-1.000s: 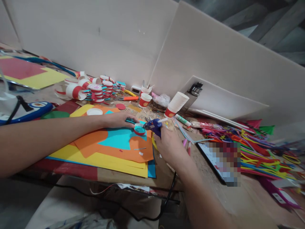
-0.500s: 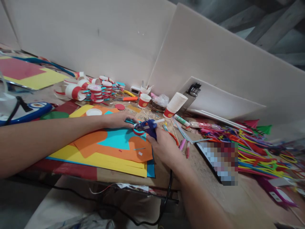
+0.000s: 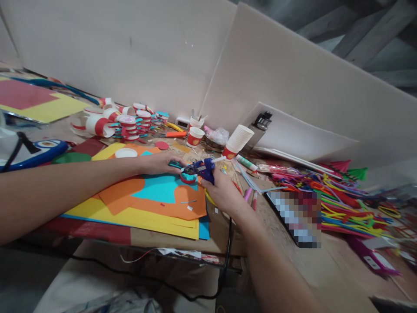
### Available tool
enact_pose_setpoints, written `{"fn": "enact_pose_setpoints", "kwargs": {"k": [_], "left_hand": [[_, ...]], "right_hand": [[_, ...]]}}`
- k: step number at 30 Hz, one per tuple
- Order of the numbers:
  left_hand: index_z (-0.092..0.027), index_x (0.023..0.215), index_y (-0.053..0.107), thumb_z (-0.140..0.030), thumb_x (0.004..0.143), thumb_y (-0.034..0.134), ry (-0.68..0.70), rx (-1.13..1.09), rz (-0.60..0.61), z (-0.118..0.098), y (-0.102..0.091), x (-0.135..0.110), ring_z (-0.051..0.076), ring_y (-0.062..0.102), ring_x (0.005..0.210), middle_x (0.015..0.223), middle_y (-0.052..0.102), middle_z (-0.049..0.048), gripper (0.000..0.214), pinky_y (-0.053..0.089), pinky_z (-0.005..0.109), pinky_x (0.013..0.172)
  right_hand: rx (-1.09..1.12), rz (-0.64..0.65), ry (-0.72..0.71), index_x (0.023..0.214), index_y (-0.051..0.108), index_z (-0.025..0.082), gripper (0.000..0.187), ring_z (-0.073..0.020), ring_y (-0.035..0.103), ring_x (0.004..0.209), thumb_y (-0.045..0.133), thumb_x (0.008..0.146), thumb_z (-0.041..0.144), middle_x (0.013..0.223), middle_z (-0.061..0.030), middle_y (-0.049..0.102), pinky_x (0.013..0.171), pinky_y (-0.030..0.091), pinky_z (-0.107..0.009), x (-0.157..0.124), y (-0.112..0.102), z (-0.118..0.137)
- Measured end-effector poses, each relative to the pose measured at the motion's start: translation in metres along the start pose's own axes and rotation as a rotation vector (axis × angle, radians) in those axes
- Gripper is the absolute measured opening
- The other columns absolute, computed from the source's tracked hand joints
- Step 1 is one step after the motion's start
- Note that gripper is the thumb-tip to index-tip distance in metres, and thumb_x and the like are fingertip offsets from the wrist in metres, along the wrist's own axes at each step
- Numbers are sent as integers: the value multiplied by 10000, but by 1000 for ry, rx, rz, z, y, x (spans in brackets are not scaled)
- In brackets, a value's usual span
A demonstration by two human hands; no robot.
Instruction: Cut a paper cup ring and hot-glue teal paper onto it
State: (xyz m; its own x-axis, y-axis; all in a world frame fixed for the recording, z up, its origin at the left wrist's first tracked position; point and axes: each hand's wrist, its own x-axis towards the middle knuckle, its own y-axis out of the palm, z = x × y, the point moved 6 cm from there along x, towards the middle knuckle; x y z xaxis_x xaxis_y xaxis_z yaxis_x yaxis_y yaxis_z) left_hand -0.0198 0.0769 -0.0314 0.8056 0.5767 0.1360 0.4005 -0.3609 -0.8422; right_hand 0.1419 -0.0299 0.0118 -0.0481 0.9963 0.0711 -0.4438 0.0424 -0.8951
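My right hand (image 3: 226, 193) is wrapped round the handle of a blue hot glue gun (image 3: 206, 170), with a white glue stick (image 3: 220, 159) out of its back end. The nozzle points left, over a small round paper-cup piece (image 3: 189, 178) with a red side and turquoise paper on it. My left hand (image 3: 161, 163) lies to the left, its fingertips closed on that piece's near-left edge; the exact grip is partly hidden by the gun. Beneath are turquoise paper (image 3: 154, 190), an orange sheet (image 3: 124, 198) and yellow sheets (image 3: 156, 224).
Several red-and-white cup pieces (image 3: 128, 128) with turquoise strips stand at the back left. A stack of paper cups (image 3: 239, 141), a grey bottle (image 3: 259, 130) and a glue stick tube (image 3: 246, 163) are behind. To the right lie a phone (image 3: 293, 219) and colourful pipe cleaners (image 3: 342, 208). A black cord (image 3: 229, 248) hangs over the edge.
My right hand and the glue gun have risen slightly, uncovering something yellow below the hand. The left hand stays by the cup piece. The view has shifted a little.
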Motion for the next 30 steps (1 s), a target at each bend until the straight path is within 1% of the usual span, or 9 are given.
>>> {"fn": "enact_pose_setpoints", "kwargs": {"k": [3,6,9,12,18,22,25,27,30], "left_hand": [[-275,1240,646,-451,887,550,3,-14,6,1,0,-1,212,568,1166,1291,638,41,406,398,298,976],[-281,1239,648,-479,891,541,-6,-17,14,0,0,-2,210,568,1164,1282,639,35,415,401,282,962],[-291,1225,660,-487,891,539,-5,-18,18,-2,-1,-2,213,577,1146,1250,653,29,406,411,281,946],[-283,1213,667,-485,880,552,-37,-16,7,-1,-1,-2,221,580,1145,1252,654,31,406,413,288,948],[-269,1231,645,-485,886,539,-35,-17,-2,-3,-2,-2,214,578,1156,1271,645,34,420,412,294,976],[-228,1257,616,-464,943,441,-43,-37,-78,-3,-13,-4,201,533,1231,1352,600,46,430,376,305,1047],[-202,1270,607,-457,959,400,-106,22,-114,2,-21,-5,210,531,1236,1351,604,64,451,377,317,1049],[-194,1263,615,-464,929,460,-113,92,-69,6,-19,-3,226,550,1210,1335,613,80,457,397,321,1020],[-214,1234,647,-468,835,608,-18,172,3,9,-14,2,234,582,1155,1288,642,81,475,415,309,971]], "right_hand": [[-80,-21,20,1209,541,155,339,-258,648,989,495,914,318,1124,-140,679,745,465,-302,1,0,-2],[-193,-34,28,1146,570,138,305,-287,653,956,459,921,311,1069,-165,685,721,459,-320,-1,-3,-2],[-268,-50,35,1124,581,149,284,-292,655,931,458,919,303,1021,-158,690,723,449,-326,-6,-9,-1],[-290,-44,22,1121,579,180,263,-280,659,875,439,925,284,981,-129,694,683,432,-316,-13,-16,4],[-250,-75,36,1105,580,182,255,-263,635,829,479,906,305,961,-117,684,657,413,-309,-17,-25,2],[-180,-126,7,1095,563,176,249,-258,615,899,488,902,315,1022,-115,675,735,427,-323,-13,-27,-3],[-135,-137,-15,1099,552,171,250,-247,604,912,500,892,301,1038,-110,669,764,429,-324,-12,-27,-4],[-114,-138,-26,1092,552,170,244,-241,601,901,508,887,296,1031,-104,668,759,431,-321,-12,-27,-4],[-64,-123,-33,1062,565,172,220,-235,600,895,507,886,290,1020,-97,670,748,435,-314,-12,-26,-3]]}}
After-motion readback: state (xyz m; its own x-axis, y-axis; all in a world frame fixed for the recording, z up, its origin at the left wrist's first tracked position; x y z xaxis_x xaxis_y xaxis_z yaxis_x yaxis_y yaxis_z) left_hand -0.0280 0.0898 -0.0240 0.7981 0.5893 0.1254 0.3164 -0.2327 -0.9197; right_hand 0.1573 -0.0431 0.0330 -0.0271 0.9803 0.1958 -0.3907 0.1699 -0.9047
